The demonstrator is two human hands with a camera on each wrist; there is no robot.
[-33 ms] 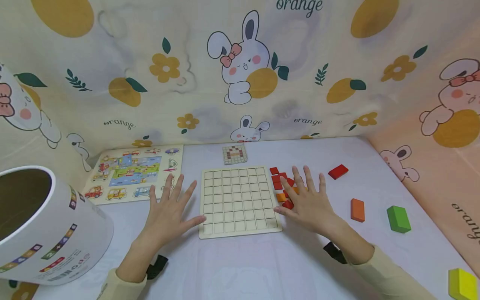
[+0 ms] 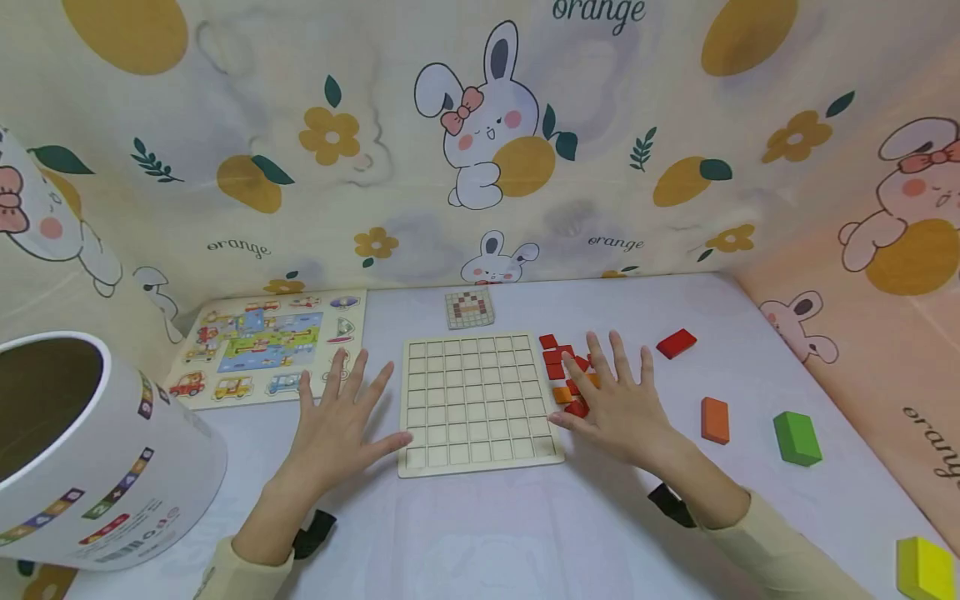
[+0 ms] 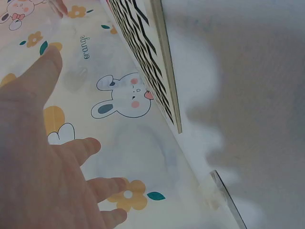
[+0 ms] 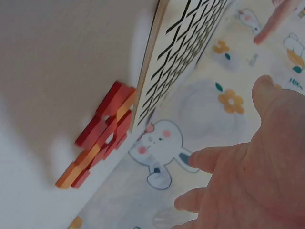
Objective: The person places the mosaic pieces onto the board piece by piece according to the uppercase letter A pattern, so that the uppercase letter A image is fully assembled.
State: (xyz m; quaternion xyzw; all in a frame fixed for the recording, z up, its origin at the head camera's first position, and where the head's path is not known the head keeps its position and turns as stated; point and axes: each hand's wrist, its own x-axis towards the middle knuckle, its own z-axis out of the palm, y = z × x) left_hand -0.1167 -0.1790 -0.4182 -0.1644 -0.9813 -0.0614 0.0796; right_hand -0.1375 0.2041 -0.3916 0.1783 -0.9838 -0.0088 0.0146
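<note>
My left hand is held over the table with its fingers spread, holding nothing. Its thumb tip overlaps the lower left edge of a pale wooden grid board in the head view. On the board's other side, my right hand is spread too, palm down and holding nothing. Beneath its fingers lies a loose cluster of small red and orange tiles, partly hidden in the head view. The right wrist view shows these tiles beside the board's edge. A small pattern card lies behind the board.
A vehicle picture puzzle lies at the back left, behind a large white tub. Along the right are a red block, an orange block, a green block and a yellow block. Printed cloth walls the table.
The right hand has shifted very slightly to the right. The left hand and the things on the table stay as they were.
</note>
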